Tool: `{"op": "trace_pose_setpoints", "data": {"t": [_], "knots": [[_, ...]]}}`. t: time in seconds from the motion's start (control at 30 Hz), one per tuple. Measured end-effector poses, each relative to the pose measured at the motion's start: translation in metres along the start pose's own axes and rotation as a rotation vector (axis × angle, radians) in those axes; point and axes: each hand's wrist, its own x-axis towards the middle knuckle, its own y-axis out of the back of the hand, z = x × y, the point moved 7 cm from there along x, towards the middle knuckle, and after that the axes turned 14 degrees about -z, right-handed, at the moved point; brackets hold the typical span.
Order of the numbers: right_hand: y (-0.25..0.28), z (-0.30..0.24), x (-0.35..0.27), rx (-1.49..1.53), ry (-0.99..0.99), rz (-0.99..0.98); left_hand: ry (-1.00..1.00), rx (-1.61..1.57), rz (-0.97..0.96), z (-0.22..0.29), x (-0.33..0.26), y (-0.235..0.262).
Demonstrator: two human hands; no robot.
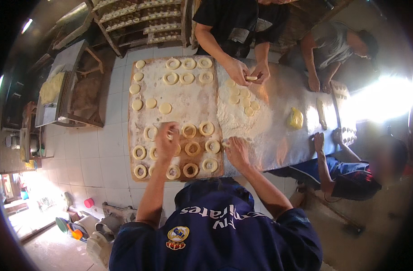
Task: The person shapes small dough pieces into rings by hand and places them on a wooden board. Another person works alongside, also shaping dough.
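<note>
My left hand [167, 143] is over the near half of a floured wooden board [152, 118], its curled fingers around a pale dough ring [171, 134] that they partly hide. Raw dough rings [189, 131] lie in rows around it, more of them [187, 78] at the far edge. Round dough discs [165, 108] lie along the board's left side and middle. Just past the board's right edge, my right hand [237, 152] rests low over the metal table with bent fingers. Something small and pale shows at its fingertips, too hidden to name.
Across the metal table [279, 135], a co-worker's hands [249, 74] hold a dough piece above floured dough discs [245, 93]. Two other people are at the right, near a yellow bag [295, 118] and a tray [346, 135]. A side table [57, 97] bears dough at left; loaded racks [143, 20] stand behind.
</note>
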Motion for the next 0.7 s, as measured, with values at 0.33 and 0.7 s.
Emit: {"op": "trace_pose_setpoints", "data": {"t": [0.33, 0.7], "knots": [[0.057, 0.034, 0.001, 0.747, -0.033, 0.319, 0.543, -1.164, -0.408, 0.048, -0.025, -0.236], [0.072, 0.068, 0.011, 1.576, -0.037, 0.166, 0.160, -0.608, -0.180, 0.111, 0.006, -0.256]]}}
